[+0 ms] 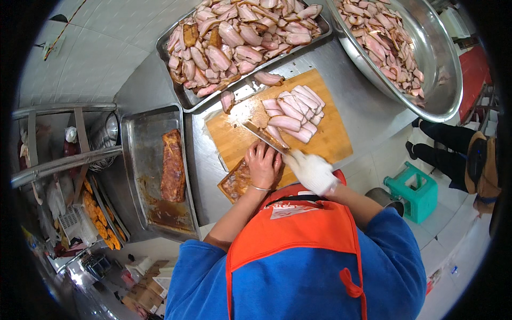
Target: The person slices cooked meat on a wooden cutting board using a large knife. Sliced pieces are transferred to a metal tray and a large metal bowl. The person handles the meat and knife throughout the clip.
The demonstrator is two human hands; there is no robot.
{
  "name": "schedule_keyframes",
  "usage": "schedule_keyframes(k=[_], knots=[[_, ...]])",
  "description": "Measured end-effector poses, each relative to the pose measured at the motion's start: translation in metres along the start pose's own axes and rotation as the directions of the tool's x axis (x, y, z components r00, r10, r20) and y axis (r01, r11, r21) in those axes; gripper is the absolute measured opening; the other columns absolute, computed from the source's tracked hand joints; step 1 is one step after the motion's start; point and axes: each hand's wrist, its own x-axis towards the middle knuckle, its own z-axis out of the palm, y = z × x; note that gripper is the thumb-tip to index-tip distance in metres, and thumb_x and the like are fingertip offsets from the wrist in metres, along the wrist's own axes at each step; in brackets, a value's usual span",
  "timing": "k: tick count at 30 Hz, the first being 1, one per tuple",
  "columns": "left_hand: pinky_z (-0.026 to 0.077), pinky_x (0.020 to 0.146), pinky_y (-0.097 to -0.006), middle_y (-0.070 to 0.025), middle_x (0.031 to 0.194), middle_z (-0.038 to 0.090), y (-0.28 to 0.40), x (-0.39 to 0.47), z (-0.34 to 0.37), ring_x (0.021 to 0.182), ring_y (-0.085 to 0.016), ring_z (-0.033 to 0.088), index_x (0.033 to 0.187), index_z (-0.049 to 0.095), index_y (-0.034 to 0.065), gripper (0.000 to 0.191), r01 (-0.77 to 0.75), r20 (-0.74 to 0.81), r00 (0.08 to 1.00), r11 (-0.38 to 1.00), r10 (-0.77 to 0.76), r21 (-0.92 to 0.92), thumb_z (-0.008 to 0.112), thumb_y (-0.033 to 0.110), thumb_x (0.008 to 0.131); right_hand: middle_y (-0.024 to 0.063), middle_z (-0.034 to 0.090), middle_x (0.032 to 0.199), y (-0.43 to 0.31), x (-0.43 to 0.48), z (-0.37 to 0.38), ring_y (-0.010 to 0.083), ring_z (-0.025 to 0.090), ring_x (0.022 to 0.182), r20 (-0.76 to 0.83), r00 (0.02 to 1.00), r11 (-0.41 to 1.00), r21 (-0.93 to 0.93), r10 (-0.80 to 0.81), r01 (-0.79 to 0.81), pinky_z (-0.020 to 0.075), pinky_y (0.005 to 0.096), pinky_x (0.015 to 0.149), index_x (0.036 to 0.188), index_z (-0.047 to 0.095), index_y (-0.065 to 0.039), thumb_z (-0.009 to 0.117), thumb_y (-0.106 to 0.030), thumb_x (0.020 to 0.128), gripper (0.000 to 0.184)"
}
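Observation:
My right hand [314,171], in a white knit glove, is closed around the handle of a knife; the blade [266,138] points up and left across the cutting board. My bare left hand [263,163] presses on a browned slab of pork belly [237,181] beside the blade, its fingers bent. The slab lies at the near left part of the wooden cutting board [336,140], partly hidden by my hand. Sliced pork [300,110] lies in overlapping rows on the board, beyond the knife. A slice [273,134] leans near the blade.
A metal tray [186,100] heaped with sliced meat stands behind the board. At the upper right is a large steel bowl [430,44] of slices. Another tray [138,176] at left holds one browned meat slab [173,166]. A person [444,156] and a green plastic stool [420,196] are at right.

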Motion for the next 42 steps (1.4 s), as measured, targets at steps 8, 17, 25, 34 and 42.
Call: schedule_keyframes(k=[8,17,25,34,42], knots=[[0.041,0.099,-0.0495,-0.0156,0.118,0.058,-0.006,0.002,-0.010,0.114,-0.038,0.052,0.111,0.064,0.0044,0.033,-0.039,-0.053,0.998,0.996,0.035,-0.076,0.073,0.014,0.080,0.0230,0.068,0.085,-0.001,0.043,-0.025,0.0435,0.067,0.073,-0.211,0.975,0.957,0.289,0.065,-0.002,0.0525,0.0542,0.061,0.116,0.059,-0.012,0.040,-0.041,0.103,0.037],[0.041,0.099,-0.0514,-0.0170,0.118,0.057,-0.003,-0.005,-0.010,0.116,-0.040,0.049,0.102,0.067,0.0033,0.030,0.020,0.014,1.000,1.000,-0.020,-0.020,0.074,0.016,0.076,0.0183,0.068,0.077,-0.005,-0.065,-0.032,0.0399,0.068,0.068,-0.015,0.997,0.983,0.170,0.080,-0.077,0.0533,0.0524,0.058,0.111,0.062,-0.016,0.049,-0.044,0.099,0.033],[0.042,0.096,-0.0519,-0.0178,0.116,0.057,-0.007,-0.001,-0.008,0.111,-0.039,0.050,0.102,0.066,0.0034,0.030,-0.007,0.011,1.000,0.998,0.007,-0.068,0.074,0.015,0.076,0.0151,0.061,0.102,-0.003,-0.014,-0.015,0.0310,0.069,0.066,-0.153,0.968,0.980,-0.038,-0.201,0.197,0.0557,0.0438,0.053,0.118,0.060,-0.013,0.054,-0.020,0.094,0.026],[0.041,0.096,-0.0519,-0.0158,0.121,0.057,-0.011,-0.005,-0.001,0.113,-0.038,0.051,0.102,0.066,0.0060,0.029,-0.011,-0.018,1.000,1.000,0.011,-0.023,0.075,0.018,0.077,0.0146,0.060,0.103,0.003,-0.025,-0.017,0.0331,0.068,0.067,-0.065,0.989,0.991,0.012,-0.130,0.131,0.0552,0.0447,0.054,0.118,0.059,-0.010,0.056,-0.021,0.092,0.028],[0.040,0.098,-0.0517,-0.0156,0.122,0.057,-0.012,-0.010,0.006,0.115,-0.038,0.050,0.103,0.067,0.0065,0.033,-0.018,0.000,1.000,1.000,0.018,-0.009,0.076,0.018,0.074,0.0152,0.061,0.105,-0.008,0.030,0.005,0.0331,0.069,0.070,-0.183,0.957,0.973,-0.074,-0.227,0.217,0.0564,0.0457,0.058,0.114,0.058,-0.009,0.051,-0.021,0.095,0.024]])
